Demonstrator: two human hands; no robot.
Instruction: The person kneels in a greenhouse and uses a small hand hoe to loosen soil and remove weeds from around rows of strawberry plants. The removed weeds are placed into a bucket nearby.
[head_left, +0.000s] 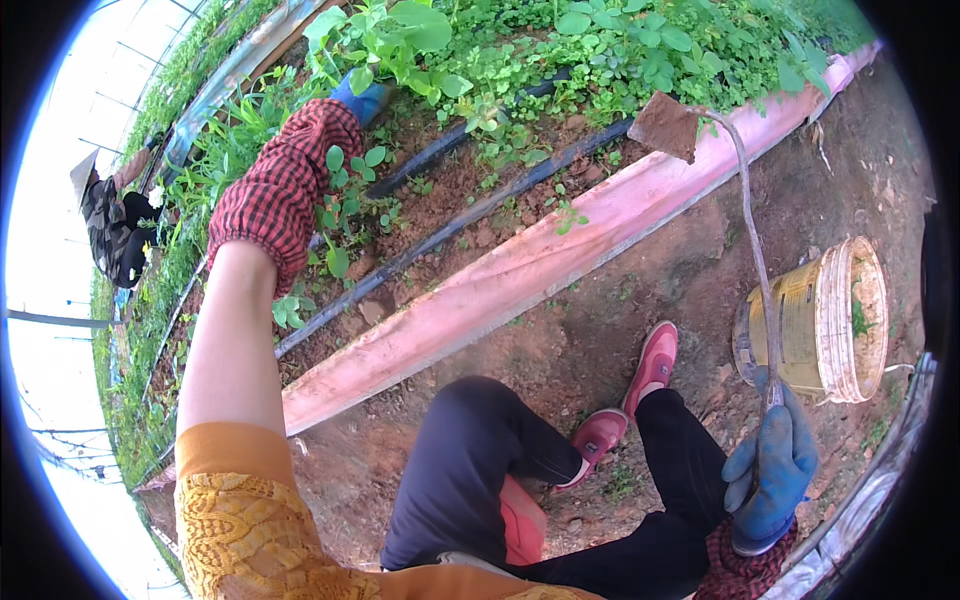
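Observation:
My left hand (365, 97), in a blue glove with a red checked sleeve, reaches into leafy green plants (397, 37) at the upper left of the bed; leaves partly cover it, so its fingers are hidden. My right hand (776, 457), also in a blue glove, is closed around the handle of a small hoe (752, 217) at the lower right. The hoe's soil-coated metal blade (666, 126) points up, over the pink edging of the bed. Low weeds (510, 112) grow around black drip irrigation hoses (450, 225) on the reddish soil.
A tipped yellow plastic bucket (795, 322) with a little greenery inside lies right of the hoe handle. Pink sheeting (465, 300) edges the bed diagonally. My pink shoes (652, 360) stand on the dirt path. Another person (116, 217) in a conical hat crouches at far left.

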